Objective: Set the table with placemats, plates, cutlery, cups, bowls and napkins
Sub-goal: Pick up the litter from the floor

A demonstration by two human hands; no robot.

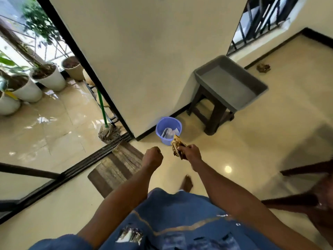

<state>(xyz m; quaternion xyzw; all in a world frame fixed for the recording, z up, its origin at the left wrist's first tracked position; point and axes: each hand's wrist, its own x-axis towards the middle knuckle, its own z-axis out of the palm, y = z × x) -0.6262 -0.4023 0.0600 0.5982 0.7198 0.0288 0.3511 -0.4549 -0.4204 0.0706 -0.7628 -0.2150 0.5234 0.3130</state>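
Observation:
My right hand point(191, 153) grips a crumpled brown and yellow scrap point(177, 147), maybe a dry leaf or a cloth, held just in front of a small purple bin point(168, 129) on the floor. Some white rubbish lies inside the bin. My left hand point(153, 156) is curled into a fist beside the right one and holds nothing. No placemats, plates, cutlery, cups, bowls or napkins are in view.
A grey tub point(232, 85) sits on a dark stool point(210, 112) against the wall. A striped doormat point(117, 166) lies by the sliding door track, with a green mop point(106, 127) and potted plants point(48, 76) outside. Dark chair legs point(304, 188) stand at the right. A brown scrap point(263, 67) lies near the far wall.

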